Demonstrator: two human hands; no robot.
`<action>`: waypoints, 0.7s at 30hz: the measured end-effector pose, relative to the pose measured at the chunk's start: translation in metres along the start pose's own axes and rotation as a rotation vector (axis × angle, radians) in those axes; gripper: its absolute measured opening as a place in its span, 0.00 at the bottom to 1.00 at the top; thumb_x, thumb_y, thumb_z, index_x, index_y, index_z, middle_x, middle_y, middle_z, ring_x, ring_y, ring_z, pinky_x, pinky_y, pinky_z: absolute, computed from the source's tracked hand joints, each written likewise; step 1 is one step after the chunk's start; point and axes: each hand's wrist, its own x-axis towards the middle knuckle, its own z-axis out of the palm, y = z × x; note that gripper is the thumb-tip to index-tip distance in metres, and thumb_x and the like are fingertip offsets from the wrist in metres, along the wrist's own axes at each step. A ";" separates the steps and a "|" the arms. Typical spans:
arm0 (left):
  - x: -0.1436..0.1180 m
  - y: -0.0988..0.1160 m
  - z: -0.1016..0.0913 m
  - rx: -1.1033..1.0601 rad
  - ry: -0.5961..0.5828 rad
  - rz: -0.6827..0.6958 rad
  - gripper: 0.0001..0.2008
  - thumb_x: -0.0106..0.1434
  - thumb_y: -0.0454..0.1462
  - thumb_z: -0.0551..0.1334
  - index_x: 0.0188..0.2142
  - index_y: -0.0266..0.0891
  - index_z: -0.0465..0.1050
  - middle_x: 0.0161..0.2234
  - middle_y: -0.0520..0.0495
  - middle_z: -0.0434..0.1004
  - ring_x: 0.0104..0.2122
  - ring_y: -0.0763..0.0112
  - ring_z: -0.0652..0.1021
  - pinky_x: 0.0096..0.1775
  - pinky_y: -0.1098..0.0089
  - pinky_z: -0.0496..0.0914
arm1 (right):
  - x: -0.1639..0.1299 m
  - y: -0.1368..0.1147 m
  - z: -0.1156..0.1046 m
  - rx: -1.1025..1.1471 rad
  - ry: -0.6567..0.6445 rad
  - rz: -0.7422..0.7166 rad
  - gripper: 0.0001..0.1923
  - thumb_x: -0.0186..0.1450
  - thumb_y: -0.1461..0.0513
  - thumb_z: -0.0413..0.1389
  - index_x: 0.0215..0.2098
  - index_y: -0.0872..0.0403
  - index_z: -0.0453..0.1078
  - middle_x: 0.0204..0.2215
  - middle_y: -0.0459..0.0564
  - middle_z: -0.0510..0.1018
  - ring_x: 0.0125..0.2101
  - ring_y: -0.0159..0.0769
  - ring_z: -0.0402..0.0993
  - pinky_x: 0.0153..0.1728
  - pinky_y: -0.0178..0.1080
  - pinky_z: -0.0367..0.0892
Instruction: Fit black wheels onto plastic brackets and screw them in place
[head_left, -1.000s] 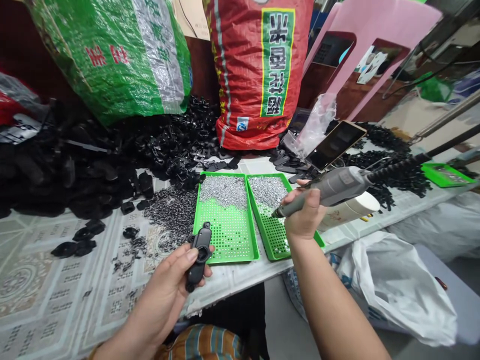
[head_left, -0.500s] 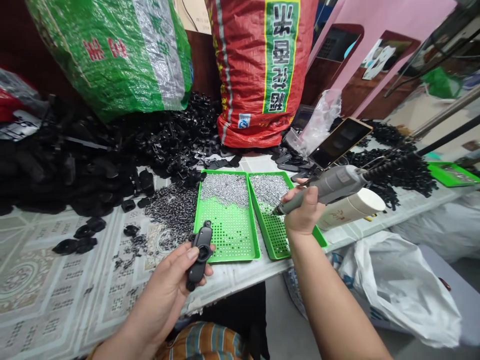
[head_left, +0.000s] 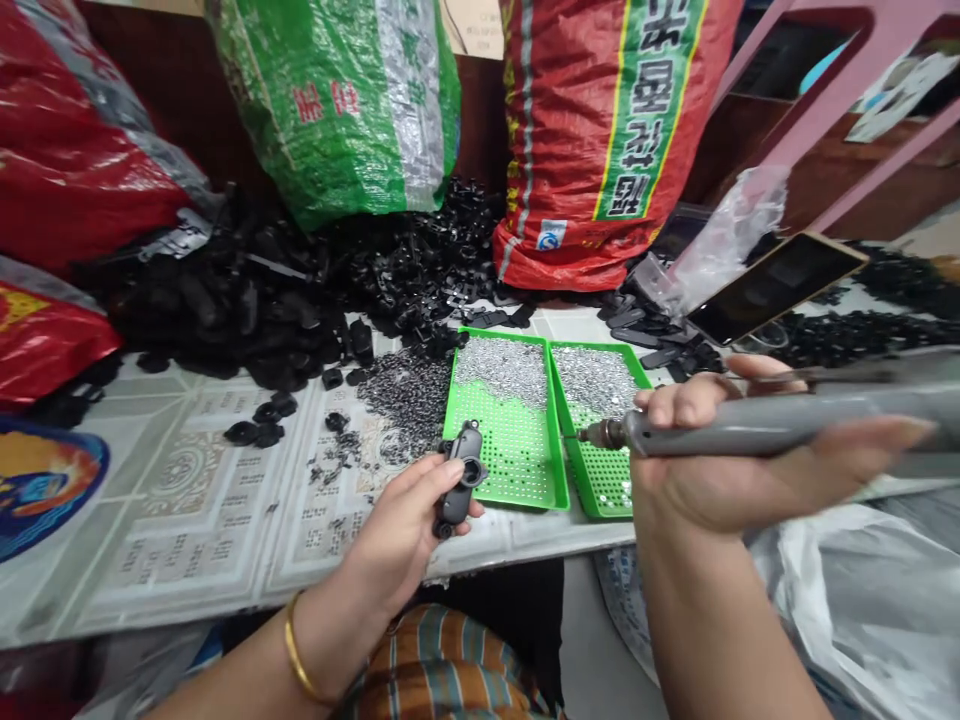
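Note:
My left hand (head_left: 394, 535) is closed on a long black plastic housing (head_left: 454, 500) with a round ring in its middle, thumb on top. The housing hangs over the near left edge of a green perforated tray (head_left: 564, 480). My right hand (head_left: 690, 490) is wrapped round a grey electric screwdriver (head_left: 780, 420), held nearly level. Its tip points left, over a second green tray (head_left: 571, 490), apart from the housing. Small silvery screws (head_left: 502, 368) fill the far part of the left tray, and more silvery screws (head_left: 592, 375) lie in the right one.
Tiny dark parts (head_left: 409, 395) are spread left of the trays. Behind them rises a heap of black plastic parts (head_left: 420, 260), below a green sack (head_left: 337, 110) and a red sack (head_left: 577, 130). A phone (head_left: 776, 285) leans at the right, near a pink stool (head_left: 817, 110).
The view has turned left, so the scene sits further right. My right hand has brought the screwdriver closer to the camera and more level. My left hand still grips the housing.

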 end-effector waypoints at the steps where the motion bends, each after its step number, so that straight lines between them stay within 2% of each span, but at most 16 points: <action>1: 0.000 0.000 0.000 -0.005 -0.002 0.003 0.13 0.55 0.42 0.63 0.35 0.34 0.68 0.33 0.48 0.69 0.29 0.72 0.73 0.27 0.72 0.65 | -0.006 -0.007 0.007 0.019 -0.060 0.040 0.27 0.53 0.39 0.47 0.29 0.52 0.67 0.10 0.39 0.62 0.11 0.29 0.58 0.14 0.35 0.55; 5: 0.000 -0.002 -0.002 -0.013 -0.009 0.015 0.12 0.56 0.42 0.62 0.32 0.35 0.66 0.32 0.49 0.68 0.29 0.71 0.73 0.27 0.72 0.64 | -0.027 -0.023 0.035 0.065 -0.232 0.196 0.28 0.52 0.37 0.49 0.30 0.51 0.67 0.11 0.39 0.63 0.11 0.30 0.58 0.15 0.36 0.55; 10: 0.000 -0.002 -0.003 -0.028 -0.012 0.014 0.11 0.55 0.42 0.62 0.30 0.36 0.64 0.26 0.52 0.67 0.28 0.71 0.74 0.28 0.72 0.64 | -0.043 -0.020 0.058 0.134 -0.244 0.215 0.25 0.53 0.39 0.49 0.30 0.51 0.67 0.10 0.39 0.62 0.11 0.30 0.58 0.15 0.36 0.54; 16: -0.001 -0.002 -0.001 -0.049 -0.020 0.016 0.12 0.54 0.42 0.63 0.29 0.36 0.63 0.26 0.52 0.66 0.27 0.72 0.74 0.26 0.73 0.62 | -0.051 -0.006 0.059 0.158 -0.274 0.249 0.25 0.52 0.39 0.51 0.31 0.51 0.65 0.11 0.39 0.63 0.12 0.30 0.59 0.17 0.36 0.56; 21: 0.000 -0.003 -0.002 -0.047 -0.033 0.035 0.12 0.55 0.42 0.63 0.28 0.36 0.64 0.25 0.52 0.66 0.27 0.72 0.74 0.27 0.72 0.62 | -0.054 0.001 0.058 0.173 -0.272 0.221 0.24 0.53 0.40 0.50 0.31 0.50 0.66 0.11 0.39 0.63 0.12 0.31 0.59 0.16 0.36 0.56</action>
